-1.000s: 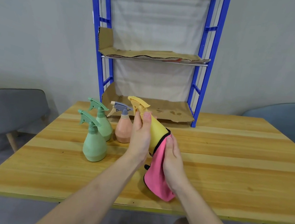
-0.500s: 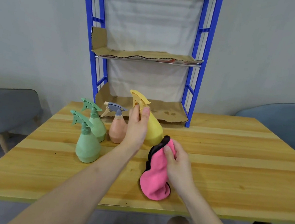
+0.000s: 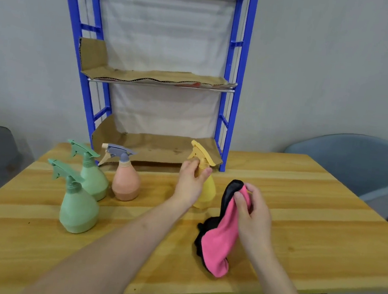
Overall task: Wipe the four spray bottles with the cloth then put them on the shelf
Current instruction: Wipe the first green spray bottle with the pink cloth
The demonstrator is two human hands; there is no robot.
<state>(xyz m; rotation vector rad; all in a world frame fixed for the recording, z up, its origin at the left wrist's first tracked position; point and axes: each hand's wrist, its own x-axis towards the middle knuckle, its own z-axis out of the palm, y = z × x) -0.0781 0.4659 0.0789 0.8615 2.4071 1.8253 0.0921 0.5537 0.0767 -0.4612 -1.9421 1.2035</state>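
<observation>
Fingers [image 3: 191, 167] and thumb of the left hand [image 3: 189, 186] are curled round the neck of the yellow spray bottle [image 3: 208, 195], just under its trigger head. The bottle stands upright on the table [image 3: 311, 234], its base below and a little right of those fingers. The right hand [image 3: 256, 214] is just to the right of them, apart from the bottle, and its fingers [image 3: 251, 191] and thumb pinch the upper fold of the pink cloth [image 3: 221, 240]. Black-edged, the cloth hangs from that grip and its lower end rests bunched on the table, nearer the person than either hand. Left of the left-hand fingers, near but not touching, stands the peach spray bottle [image 3: 126, 183] with a grey-blue head. Farther left is the far green bottle [image 3: 93, 179], just beside the peach one, and the near green bottle [image 3: 79, 209] is in front of it, closer to the person. All three are upright on the table. Beyond the fingers, at the table's far edge, rises the blue shelf [image 3: 233, 78]. Brown cardboard [image 3: 154, 145] lines its bottom level, just behind the yellow bottle's head, and another sheet lies on the level above. A grey-blue chair [image 3: 357, 162] sits well off to the right of the right-hand fingers, behind the table.
</observation>
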